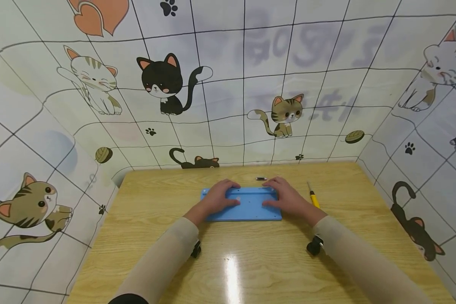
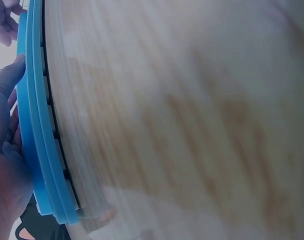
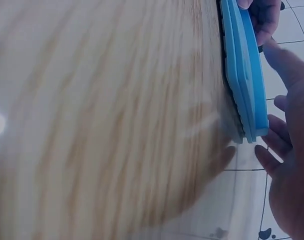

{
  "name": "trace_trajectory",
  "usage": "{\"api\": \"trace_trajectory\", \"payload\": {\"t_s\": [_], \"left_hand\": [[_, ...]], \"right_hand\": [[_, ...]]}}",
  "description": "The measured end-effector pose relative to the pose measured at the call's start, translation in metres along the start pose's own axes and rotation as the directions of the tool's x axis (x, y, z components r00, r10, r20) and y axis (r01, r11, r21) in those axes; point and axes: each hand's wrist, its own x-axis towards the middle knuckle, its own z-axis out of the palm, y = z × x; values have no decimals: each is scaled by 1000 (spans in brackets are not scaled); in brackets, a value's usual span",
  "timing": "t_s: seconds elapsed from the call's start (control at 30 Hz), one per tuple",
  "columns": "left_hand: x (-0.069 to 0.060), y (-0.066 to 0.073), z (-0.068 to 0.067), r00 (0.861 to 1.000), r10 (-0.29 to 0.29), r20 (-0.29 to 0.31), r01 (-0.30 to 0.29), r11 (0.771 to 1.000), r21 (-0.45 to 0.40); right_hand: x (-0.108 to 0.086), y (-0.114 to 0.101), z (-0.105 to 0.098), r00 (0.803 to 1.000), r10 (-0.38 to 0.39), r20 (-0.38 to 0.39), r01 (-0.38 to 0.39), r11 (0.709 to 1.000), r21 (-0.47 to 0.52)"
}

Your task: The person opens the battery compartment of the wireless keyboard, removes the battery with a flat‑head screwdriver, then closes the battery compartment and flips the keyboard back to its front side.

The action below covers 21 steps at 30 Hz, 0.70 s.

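A light-blue keyboard (image 1: pixel 249 207) lies upside down on the table, its smooth underside up. In the left wrist view, pale keys show along the lower edge of the keyboard (image 2: pixel 42 145), facing the tabletop. My left hand (image 1: pixel 217 198) holds its left part, thumb on the underside and fingers reaching to the far edge. My right hand (image 1: pixel 287 199) holds its right part in much the same way. In the right wrist view, fingers of my right hand (image 3: pixel 294 145) stand by the keyboard's end (image 3: pixel 251 100); some of their contact is hidden.
Just beyond the keyboard's far edge lies a small dark and silver cylinder, perhaps a battery (image 1: pixel 261 178). A screwdriver (image 1: pixel 313 198) with a yellow and black handle lies right of my right hand, partly covered by it. Cat-printed sheeting (image 1: pixel 228 97) surrounds the wooden table (image 1: pixel 156 211).
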Motion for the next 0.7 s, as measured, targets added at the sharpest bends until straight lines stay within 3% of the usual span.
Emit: {"api": "trace_trajectory", "payload": {"t_s": [0.17,0.33,0.47,0.57,0.7], "left_hand": [[-1,2,-2,1000,9,13,-9,1000,29],[-6,6,-13,995,-12,95,-6,983,182],[-13,1,-23,992,-16,128,-24,952,306],[-22,-8,-30,992,-20,129,-23,946,323],[-37,-20,-39,993,-27,112,-6,957,289]], "right_hand": [[-12,-2,-4,993,48,106,-48,999,-1],[-21,-1,-3,978,68,197,-57,997,-58],[-26,2,-4,977,75,198,-58,994,-91],[-27,2,-5,978,73,197,-57,995,-87],[-26,1,-5,977,70,199,-55,996,-75]]}}
